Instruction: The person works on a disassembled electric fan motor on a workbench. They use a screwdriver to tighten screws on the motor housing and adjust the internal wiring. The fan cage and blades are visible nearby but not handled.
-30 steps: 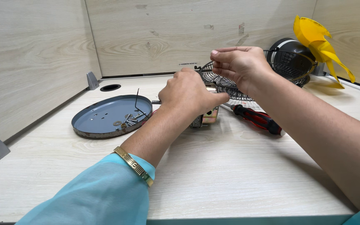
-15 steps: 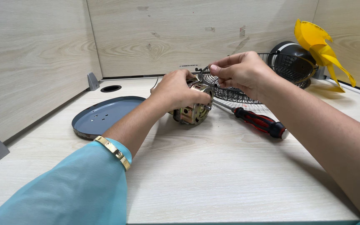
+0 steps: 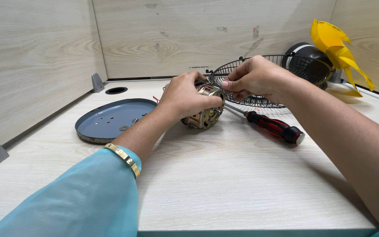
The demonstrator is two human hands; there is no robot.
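I am watching the left hand gripping the small fan motor, fingers wrapped over its top, holding it on the table. The right hand is pinching something at the motor's upper edge; what, I cannot tell. Just right of the motor, a red-handled screwdriver is lying; left of it, a grey round plate; behind it, a wire fan guard.

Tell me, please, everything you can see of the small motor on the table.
The motor is a small round unit in brass-coloured metal with slotted openings in its casing. It rests on the table tipped on its side, between the grey dish and the screwdriver. The left hand grips it from above; the right hand pinches at its upper edge, where fingers hide the detail.
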